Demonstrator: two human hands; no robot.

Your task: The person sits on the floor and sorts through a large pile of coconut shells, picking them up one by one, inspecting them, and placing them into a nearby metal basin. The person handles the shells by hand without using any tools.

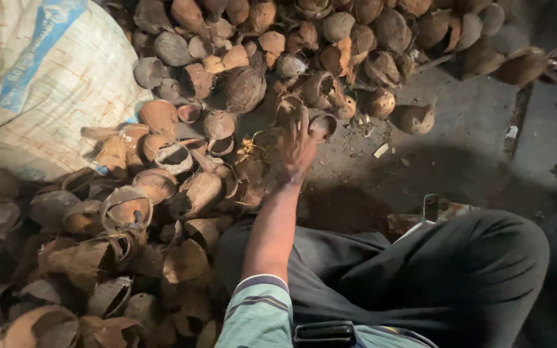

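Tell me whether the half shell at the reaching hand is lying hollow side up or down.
Hollow up: the half shell by the left hand shows its dark, empty inside.

Right hand out of frame; left hand (300, 147) fingertips blurred among coconut shells (162, 187); woven sack (66, 84) cropped at left edge.
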